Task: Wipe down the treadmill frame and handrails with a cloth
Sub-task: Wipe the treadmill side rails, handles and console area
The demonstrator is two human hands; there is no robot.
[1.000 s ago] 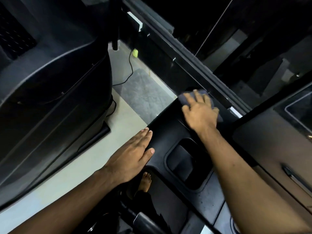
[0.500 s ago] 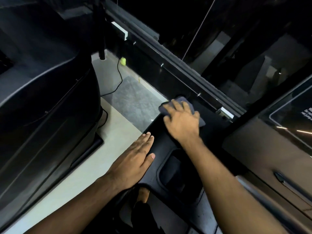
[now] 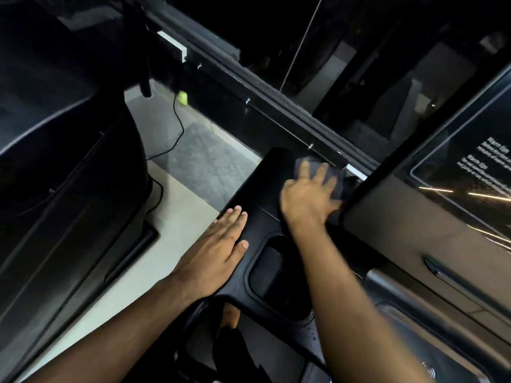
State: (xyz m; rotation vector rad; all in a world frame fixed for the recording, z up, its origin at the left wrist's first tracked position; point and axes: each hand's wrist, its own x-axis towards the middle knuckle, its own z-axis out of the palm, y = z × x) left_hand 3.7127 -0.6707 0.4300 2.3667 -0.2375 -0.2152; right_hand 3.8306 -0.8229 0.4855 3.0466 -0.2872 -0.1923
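A black treadmill console arm point(image 3: 262, 186) with a recessed cup holder point(image 3: 272, 275) juts out in the middle of the view. My right hand point(image 3: 308, 197) presses a dark grey cloth point(image 3: 336, 178) flat against the far end of that arm, fingers spread, beside the dark console panel point(image 3: 409, 233). My left hand point(image 3: 218, 250) rests flat, fingers straight, on the arm's left edge near the cup holder. Most of the cloth is hidden under my right hand.
Another black machine point(image 3: 63, 161) fills the left side. Between the two lies pale floor point(image 3: 177, 225) with a grey mat point(image 3: 204, 158) and a black cable point(image 3: 177, 131). A black rail point(image 3: 265, 106) runs diagonally behind. My bare foot point(image 3: 229, 316) shows below the arm.
My right hand has slid the cloth from the arm's left part to the right, toward the console panel. My left hand has stayed in place on the arm's edge.
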